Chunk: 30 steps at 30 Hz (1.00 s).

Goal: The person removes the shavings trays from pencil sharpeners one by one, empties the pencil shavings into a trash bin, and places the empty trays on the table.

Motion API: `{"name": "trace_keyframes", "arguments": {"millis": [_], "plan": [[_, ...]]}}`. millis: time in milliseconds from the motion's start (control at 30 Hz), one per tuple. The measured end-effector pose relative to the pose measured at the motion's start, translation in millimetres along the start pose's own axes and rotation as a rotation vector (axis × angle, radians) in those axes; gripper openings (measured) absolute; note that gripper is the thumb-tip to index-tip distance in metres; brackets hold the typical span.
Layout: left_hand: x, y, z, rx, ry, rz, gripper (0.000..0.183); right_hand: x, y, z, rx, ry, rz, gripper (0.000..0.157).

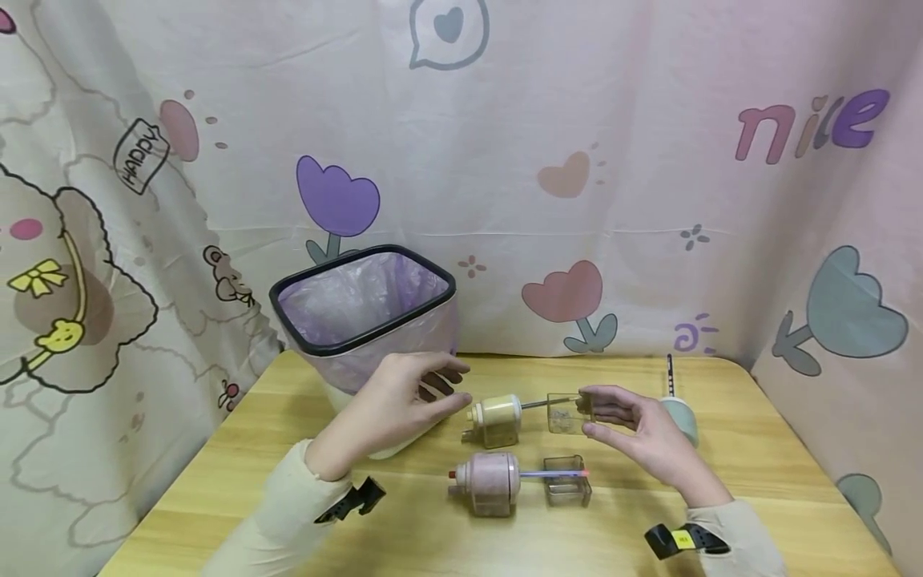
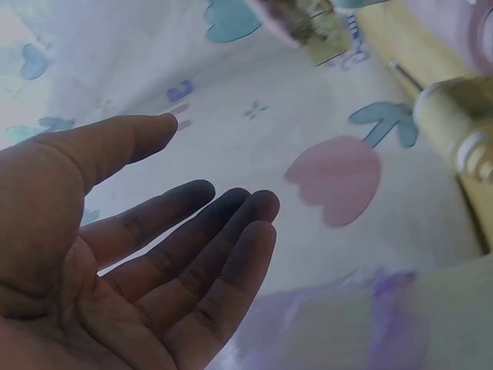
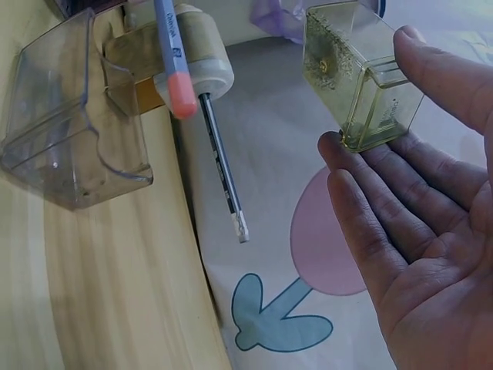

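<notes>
My right hand (image 1: 642,433) pinches a clear yellowish shavings box (image 3: 362,73) between thumb and fingers. Pencil shavings cling inside it. Left of it stands a yellow pencil sharpener (image 1: 501,421), a dark striped pencil (image 3: 222,166) sticking out towards the box. My left hand (image 1: 400,405) is in the air just left of that sharpener, holding nothing, fingers relaxed and apart from the thumb. Nearer to me are a pink pencil sharpener (image 1: 493,485) with a blue-purple pencil (image 1: 541,474) in it, and a clear greyish shavings box (image 1: 566,490) below that pencil's end.
Behind my left hand stands a waste bin (image 1: 425,336) with a black rim and a purple liner. A pale green sharpener (image 1: 682,418) with an upright pencil (image 1: 671,375) is partly hidden behind my right hand. A printed curtain (image 1: 634,200) borders the wooden table (image 1: 613,545).
</notes>
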State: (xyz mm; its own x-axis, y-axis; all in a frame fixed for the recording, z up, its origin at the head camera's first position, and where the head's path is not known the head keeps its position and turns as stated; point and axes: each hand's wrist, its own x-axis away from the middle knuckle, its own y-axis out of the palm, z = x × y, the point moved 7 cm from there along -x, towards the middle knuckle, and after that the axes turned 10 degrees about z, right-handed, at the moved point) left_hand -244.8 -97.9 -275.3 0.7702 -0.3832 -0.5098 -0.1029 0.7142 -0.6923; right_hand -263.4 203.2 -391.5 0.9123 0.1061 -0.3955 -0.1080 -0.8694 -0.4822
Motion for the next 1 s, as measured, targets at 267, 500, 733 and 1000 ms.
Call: {"name": "trace_keyframes", "arguments": {"millis": [267,500,733,1000], "plan": [[7.4,-44.5,4.6,-0.018,-0.028,0.090,0.029,-8,1.9,-11,0.003,-0.029,-0.015,0.051],[16.6,-86.2,-4.6,-0.027,-0.070,0.227,0.030,-20,-1.3,-27,0.048,-0.063,-0.018,0.050],[27.4,-122.6,-11.5,-0.126,-0.086,0.363,0.024,-36,-5.3,-44,0.106,-0.075,-0.024,0.053],[36.7,-153.6,-20.2,-0.184,-0.117,0.499,0.021,-56,-8.1,-66,0.100,-0.101,-0.058,0.053]]}}
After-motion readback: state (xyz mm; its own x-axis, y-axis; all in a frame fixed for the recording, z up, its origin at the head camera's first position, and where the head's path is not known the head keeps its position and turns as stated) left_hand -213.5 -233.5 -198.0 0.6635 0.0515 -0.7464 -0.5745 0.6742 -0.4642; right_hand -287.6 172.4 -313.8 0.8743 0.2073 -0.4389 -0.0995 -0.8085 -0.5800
